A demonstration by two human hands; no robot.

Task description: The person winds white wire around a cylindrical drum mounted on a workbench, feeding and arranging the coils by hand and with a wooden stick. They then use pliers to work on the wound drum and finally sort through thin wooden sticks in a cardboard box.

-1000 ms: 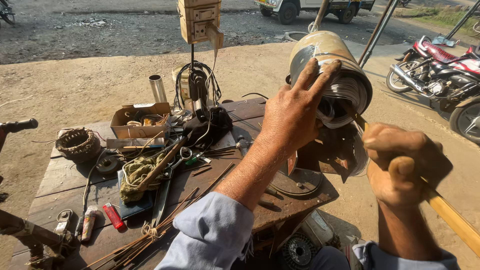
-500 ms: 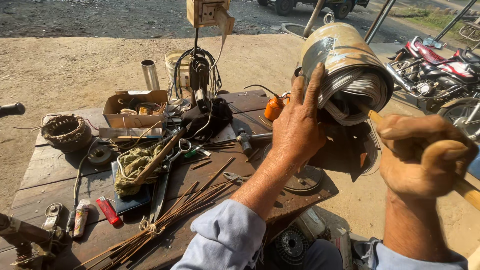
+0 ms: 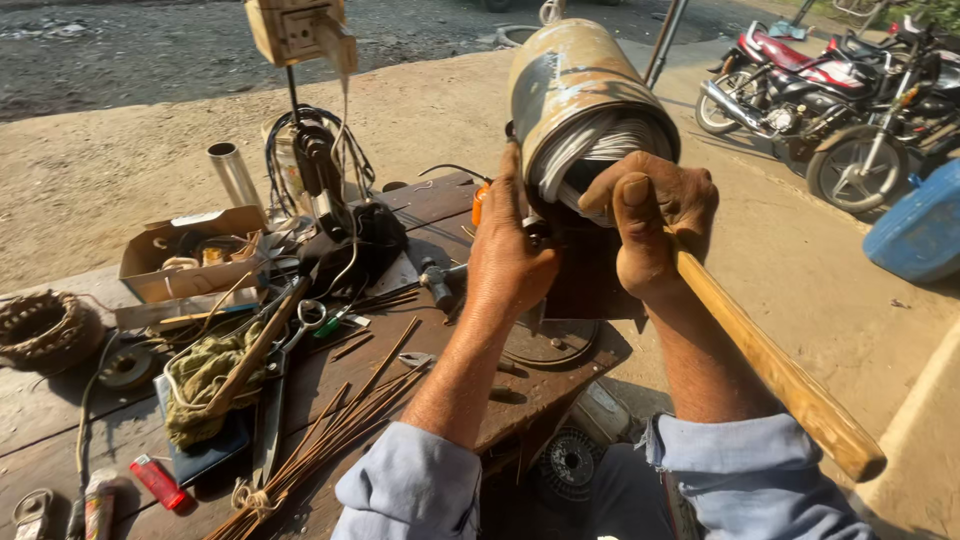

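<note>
Partly hidden: left hand (image 3: pixel 508 262) covers stator (image 3: pixel 585 110) mouth; right hand (image 3: pixel 650 215) hides stick (image 3: pixel 775 375) tip.

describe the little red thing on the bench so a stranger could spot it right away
Start at the dark wooden workbench and go to its near left corner, just left of the bundle of thin brown rods. There lies a small red plastic lighter beside a dark flat pad; it is the only bright red thing on the bench.
</note>
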